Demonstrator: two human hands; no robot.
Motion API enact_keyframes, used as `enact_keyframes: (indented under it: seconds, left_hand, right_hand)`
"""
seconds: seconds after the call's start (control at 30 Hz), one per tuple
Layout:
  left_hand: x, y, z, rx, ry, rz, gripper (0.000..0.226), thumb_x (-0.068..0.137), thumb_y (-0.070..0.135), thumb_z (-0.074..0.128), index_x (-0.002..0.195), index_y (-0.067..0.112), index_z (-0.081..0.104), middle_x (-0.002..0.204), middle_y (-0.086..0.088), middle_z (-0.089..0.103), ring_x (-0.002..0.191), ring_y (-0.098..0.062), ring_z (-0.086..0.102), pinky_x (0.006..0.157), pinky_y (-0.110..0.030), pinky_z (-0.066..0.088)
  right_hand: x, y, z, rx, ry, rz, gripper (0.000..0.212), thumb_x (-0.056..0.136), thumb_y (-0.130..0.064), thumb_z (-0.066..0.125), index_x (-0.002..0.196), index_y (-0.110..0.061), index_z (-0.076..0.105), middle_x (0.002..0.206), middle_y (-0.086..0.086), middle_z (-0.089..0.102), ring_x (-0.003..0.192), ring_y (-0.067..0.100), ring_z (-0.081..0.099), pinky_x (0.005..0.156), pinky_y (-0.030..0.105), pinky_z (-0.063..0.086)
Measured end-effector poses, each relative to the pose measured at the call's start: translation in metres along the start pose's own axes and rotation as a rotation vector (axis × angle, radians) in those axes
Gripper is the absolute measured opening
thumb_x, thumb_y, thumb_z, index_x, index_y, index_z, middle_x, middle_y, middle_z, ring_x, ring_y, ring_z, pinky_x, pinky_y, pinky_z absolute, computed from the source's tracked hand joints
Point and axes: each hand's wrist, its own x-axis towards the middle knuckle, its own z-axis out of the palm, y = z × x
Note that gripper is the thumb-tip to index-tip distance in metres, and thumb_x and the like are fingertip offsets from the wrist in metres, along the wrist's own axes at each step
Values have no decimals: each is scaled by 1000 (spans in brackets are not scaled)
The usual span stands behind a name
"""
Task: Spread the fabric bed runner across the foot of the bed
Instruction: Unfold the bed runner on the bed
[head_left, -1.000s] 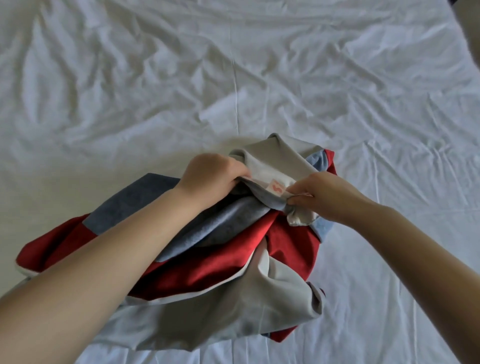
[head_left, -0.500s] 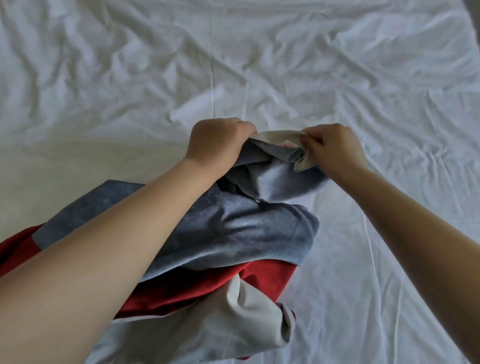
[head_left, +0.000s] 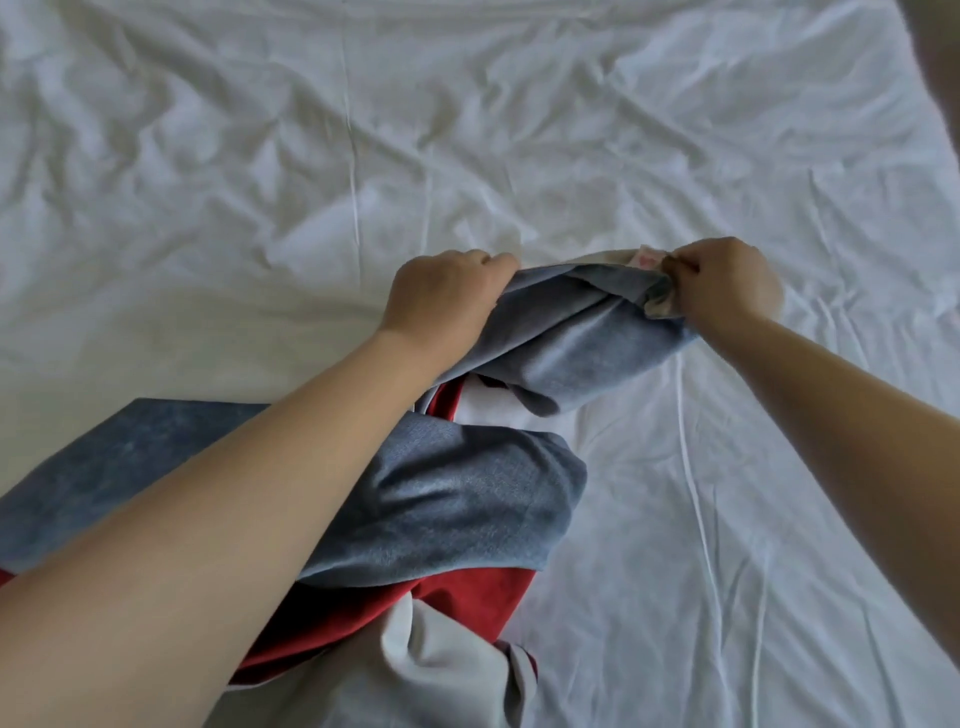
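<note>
The bed runner (head_left: 457, 504) is a bunched cloth of grey-blue, red and pale grey panels, lying on the white bed sheet (head_left: 311, 156) at the lower left and middle. My left hand (head_left: 447, 299) grips its blue end edge with curled fingers. My right hand (head_left: 727, 283) pinches the same edge at a corner with a small pink label. Between the hands the blue end is lifted and stretched. My left forearm hides part of the heap.
The creased white sheet fills the whole view, with a raised seam running down its middle. A dark strip beyond the bed's edge (head_left: 940, 62) shows at the top right corner.
Both hands have drawn the runner's end up the bed and moved apart, the right hand going right. The blue end has unrolled between them and more of the heap has loosened.
</note>
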Motion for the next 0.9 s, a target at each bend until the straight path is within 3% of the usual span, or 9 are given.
enact_keyframes:
  seconds: [0.1, 0.23, 0.4, 0.47, 0.57, 0.7, 0.8, 0.9]
  left_hand:
    - [-17, -8, 2, -32, -12, -4, 35, 89, 26, 58, 122, 18, 51, 102, -4, 65, 83, -27, 62, 57, -34, 48]
    - [-50, -25, 6, 26, 13, -14, 52, 83, 31, 64, 130, 12, 50, 119, -9, 59, 92, -31, 62, 60, -39, 51]
    - [-83, -39, 11, 11, -91, -63, 58, 75, 51, 64, 121, 16, 58, 113, -6, 63, 89, -28, 64, 61, -37, 52]
    - [-90, -39, 16, -18, -146, -74, 56, 74, 47, 68, 119, 16, 58, 108, -3, 65, 88, -26, 64, 60, -36, 53]
    - [-92, -38, 24, -37, -158, -96, 37, 80, 24, 69, 114, 12, 61, 98, -5, 70, 81, -28, 66, 55, -35, 52]
    - [-87, -38, 31, 4, -151, -103, 16, 82, 6, 63, 98, 9, 66, 71, -6, 67, 61, -28, 62, 44, -28, 36]
    - [-86, -45, 34, 15, -154, -102, 21, 86, 4, 55, 104, 9, 65, 69, -6, 66, 59, -27, 61, 45, -28, 37]
    - [-87, -56, 31, 26, -185, -137, 24, 88, 0, 52, 110, 5, 60, 65, -5, 60, 56, -26, 56, 46, -29, 35]
  right_hand:
    - [-13, -8, 6, 8, -53, -33, 37, 84, -11, 51, 115, -27, 65, 112, 6, 66, 96, 30, 60, 72, 35, 49]
    - [-37, -45, 8, 32, 5, -451, 60, 81, -6, 50, 137, -26, 45, 135, 1, 53, 122, 25, 48, 94, 44, 46]
    - [-67, -96, 39, -141, -181, -838, 66, 83, -44, 63, 142, -30, 37, 140, -3, 47, 128, 21, 43, 100, 41, 39]
    - [-74, -103, 57, -253, -211, -887, 71, 81, -46, 65, 142, -27, 36, 137, -3, 48, 127, 21, 43, 99, 39, 41]
    - [-75, -100, 79, -389, -178, -880, 67, 90, -21, 60, 147, -20, 26, 147, 1, 38, 136, 21, 33, 105, 34, 34]
    - [-63, -97, 82, -445, -180, -784, 72, 90, -6, 56, 150, -15, 17, 155, 3, 25, 143, 18, 22, 111, 32, 27]
    - [-52, -108, 73, -505, -183, -793, 70, 88, -10, 59, 148, -12, 23, 151, 5, 34, 137, 22, 33, 103, 36, 38]
    - [-33, -134, 63, -568, -104, -846, 50, 91, -8, 50, 139, -11, 38, 135, 5, 51, 118, 28, 51, 84, 39, 48]
